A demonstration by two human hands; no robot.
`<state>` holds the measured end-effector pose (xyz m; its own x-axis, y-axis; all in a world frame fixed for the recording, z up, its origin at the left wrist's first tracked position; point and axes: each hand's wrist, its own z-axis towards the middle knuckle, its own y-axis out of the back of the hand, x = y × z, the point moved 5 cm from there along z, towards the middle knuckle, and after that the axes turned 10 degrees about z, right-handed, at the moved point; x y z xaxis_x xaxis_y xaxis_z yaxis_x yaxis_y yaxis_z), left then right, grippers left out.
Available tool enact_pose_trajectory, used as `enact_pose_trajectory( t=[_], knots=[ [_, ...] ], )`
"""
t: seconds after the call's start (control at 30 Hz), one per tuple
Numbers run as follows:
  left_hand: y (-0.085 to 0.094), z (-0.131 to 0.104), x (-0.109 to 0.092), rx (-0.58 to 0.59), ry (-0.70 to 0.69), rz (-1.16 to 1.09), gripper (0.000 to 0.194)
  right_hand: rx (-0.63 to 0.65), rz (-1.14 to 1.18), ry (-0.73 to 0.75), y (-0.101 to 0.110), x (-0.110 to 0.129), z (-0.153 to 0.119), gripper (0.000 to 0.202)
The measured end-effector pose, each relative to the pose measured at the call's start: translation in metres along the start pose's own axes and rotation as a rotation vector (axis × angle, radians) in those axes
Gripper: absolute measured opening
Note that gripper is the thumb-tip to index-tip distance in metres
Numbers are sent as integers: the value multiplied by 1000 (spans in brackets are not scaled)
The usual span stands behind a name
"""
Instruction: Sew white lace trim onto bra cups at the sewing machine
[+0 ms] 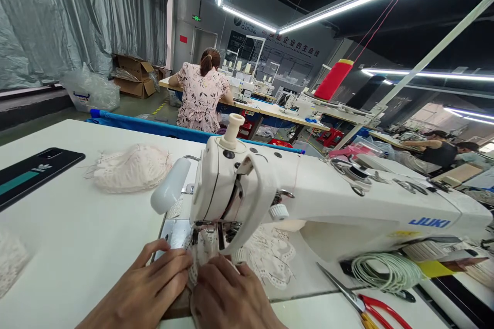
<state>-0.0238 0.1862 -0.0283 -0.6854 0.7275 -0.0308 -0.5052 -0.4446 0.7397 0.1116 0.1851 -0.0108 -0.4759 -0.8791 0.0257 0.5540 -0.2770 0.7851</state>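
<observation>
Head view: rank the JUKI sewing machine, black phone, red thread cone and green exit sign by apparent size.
JUKI sewing machine
Black phone, cut off at left
Red thread cone
Green exit sign

The sewing machine [328, 200] stands across the right of the table [85, 231], lace fabric [270, 254] beneath its head [208, 177], left hand [154, 280] and right hand [227, 293] side by side at the near end of that fabric! Over on the left, a lace bundle [133, 169] beside the head, and farther left, a phone [42, 169]! Right side now: scissors [353, 297] before the machine, a coil of cord [405, 273] just beyond their handles! Away behind, a co-worker [203, 92] sits at another table [270, 108], cardboard box [135, 85] on the floor to the left
</observation>
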Motion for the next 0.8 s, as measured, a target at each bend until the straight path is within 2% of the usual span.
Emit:
enact_pose_trajectory(
  t=[0.1,0.33,0.67,0.8],
  knots=[
    [2,3,0,2,11,6,37,-117,-21,15,0,6,0,27],
    [3,3,0,-26,40,-26,38,-237,104,101,11,10,7,28],
    [3,4,-3,-56,-18,55,42,-164,-3,114,13,10,7,41],
    [-1,2,-3,-39,-53,81,38,-129,14,95,13,10,5,39]
  ],
)
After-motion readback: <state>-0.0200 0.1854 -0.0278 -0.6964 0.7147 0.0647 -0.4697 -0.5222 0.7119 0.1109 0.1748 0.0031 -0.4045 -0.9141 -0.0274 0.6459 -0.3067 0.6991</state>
